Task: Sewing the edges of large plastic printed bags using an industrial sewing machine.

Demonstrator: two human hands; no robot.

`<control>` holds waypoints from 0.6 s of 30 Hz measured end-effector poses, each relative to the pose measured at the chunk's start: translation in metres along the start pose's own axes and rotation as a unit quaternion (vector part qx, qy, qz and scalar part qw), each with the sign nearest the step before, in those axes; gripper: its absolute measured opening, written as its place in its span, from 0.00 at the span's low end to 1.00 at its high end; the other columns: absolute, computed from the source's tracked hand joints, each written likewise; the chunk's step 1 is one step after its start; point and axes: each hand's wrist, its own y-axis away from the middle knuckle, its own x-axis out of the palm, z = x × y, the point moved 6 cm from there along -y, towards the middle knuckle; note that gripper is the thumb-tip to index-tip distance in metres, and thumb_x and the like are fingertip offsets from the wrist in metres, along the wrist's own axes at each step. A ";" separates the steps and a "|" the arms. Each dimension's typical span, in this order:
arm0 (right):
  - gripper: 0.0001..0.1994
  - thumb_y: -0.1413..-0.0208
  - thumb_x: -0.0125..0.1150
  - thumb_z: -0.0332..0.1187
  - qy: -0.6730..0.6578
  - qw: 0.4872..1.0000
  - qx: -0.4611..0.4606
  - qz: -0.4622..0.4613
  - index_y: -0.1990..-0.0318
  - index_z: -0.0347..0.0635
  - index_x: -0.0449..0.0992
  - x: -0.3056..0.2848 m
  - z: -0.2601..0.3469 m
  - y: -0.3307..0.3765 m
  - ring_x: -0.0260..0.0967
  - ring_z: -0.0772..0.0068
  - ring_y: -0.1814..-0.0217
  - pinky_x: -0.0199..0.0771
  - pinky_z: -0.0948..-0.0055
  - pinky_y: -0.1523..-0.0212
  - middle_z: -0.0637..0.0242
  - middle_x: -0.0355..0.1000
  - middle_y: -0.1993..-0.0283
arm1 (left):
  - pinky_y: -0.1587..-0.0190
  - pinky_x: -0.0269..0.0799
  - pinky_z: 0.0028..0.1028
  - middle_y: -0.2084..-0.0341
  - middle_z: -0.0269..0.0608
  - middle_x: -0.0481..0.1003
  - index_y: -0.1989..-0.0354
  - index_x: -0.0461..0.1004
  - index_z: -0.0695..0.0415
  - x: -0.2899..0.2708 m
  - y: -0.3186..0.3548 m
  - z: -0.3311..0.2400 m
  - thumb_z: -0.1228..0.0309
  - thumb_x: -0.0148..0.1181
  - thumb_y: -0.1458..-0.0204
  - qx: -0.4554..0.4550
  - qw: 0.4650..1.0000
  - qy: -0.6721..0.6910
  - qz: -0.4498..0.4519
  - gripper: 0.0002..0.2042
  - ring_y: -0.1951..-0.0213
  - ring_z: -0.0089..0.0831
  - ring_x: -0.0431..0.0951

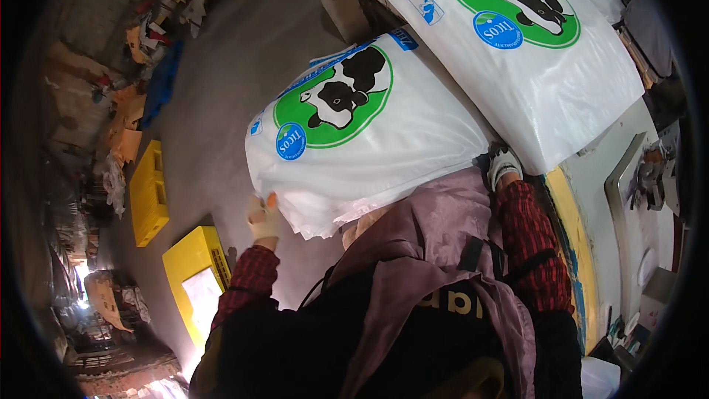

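Left hand [263,216] in a pale glove, fingers curled on the edge of a big white sack [369,140] with a cow picture, right hand [504,165] gloved, pressed on the sack's other side, yellow crates [193,273] on the floor

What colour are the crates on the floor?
The crates are yellow, seen in the head view.

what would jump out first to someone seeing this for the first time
The big white sack with a green circle and a black-and-white cow picture fills the middle, with a second, similar sack lying beyond it at upper right. The left hand grips its lower left edge and the right hand, both gloved, presses its right end. Bright yellow crates stand on the grey floor at lower left.
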 end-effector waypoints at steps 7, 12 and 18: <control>0.21 0.52 0.51 0.36 -0.075 0.994 0.078 -0.002 0.49 0.42 0.67 0.044 -0.026 -0.036 0.62 0.57 0.44 0.66 0.65 0.48 0.53 0.63 0.45 | 0.69 0.69 0.37 0.78 0.45 0.72 0.70 0.69 0.58 -0.050 -0.003 -0.045 0.72 0.55 0.59 0.212 0.927 -0.266 0.159 0.07 0.72 0.44 0.73; 0.23 0.52 0.51 0.34 -0.169 0.977 0.125 0.032 0.46 0.41 0.62 0.083 -0.047 -0.052 0.63 0.53 0.46 0.68 0.63 0.50 0.49 0.61 0.45 | 0.62 0.68 0.38 0.71 0.46 0.72 0.68 0.69 0.58 0.009 0.031 0.032 0.70 0.56 0.60 0.141 0.956 -0.208 0.154 0.10 0.65 0.44 0.71; 0.26 0.47 0.46 0.39 -0.205 0.956 0.151 0.145 0.40 0.42 0.54 0.128 -0.068 -0.069 0.53 0.56 0.38 0.55 0.64 0.40 0.45 0.56 0.42 | 0.52 0.62 0.40 0.56 0.46 0.67 0.60 0.69 0.58 0.050 0.055 0.017 0.66 0.56 0.58 0.291 0.901 -0.238 0.215 0.16 0.50 0.43 0.63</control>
